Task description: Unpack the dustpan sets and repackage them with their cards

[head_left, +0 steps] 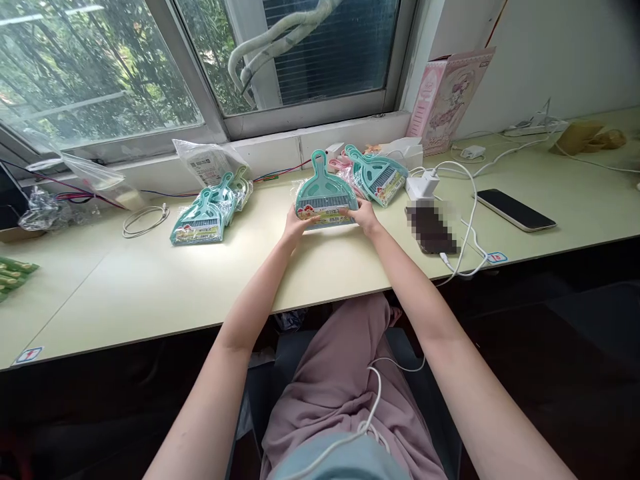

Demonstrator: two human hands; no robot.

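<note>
Between my two hands is a teal dustpan and brush set in clear wrap, handle pointing away from me, a printed label along its near edge. My left hand grips its lower left corner, and my right hand grips the lower right. Both thumbs lie over the front; the other fingers are mostly hidden. To the left, several wrapped teal dustpan sets overlap in a pile on the table. Another group of teal dustpan sets lies just right of the held one, with pink ones partly hidden behind.
At the right are a phone, a second, partly blurred phone on a white cable, and a white charger. A pink box stands by the window. A coiled cable and plastic bags lie left.
</note>
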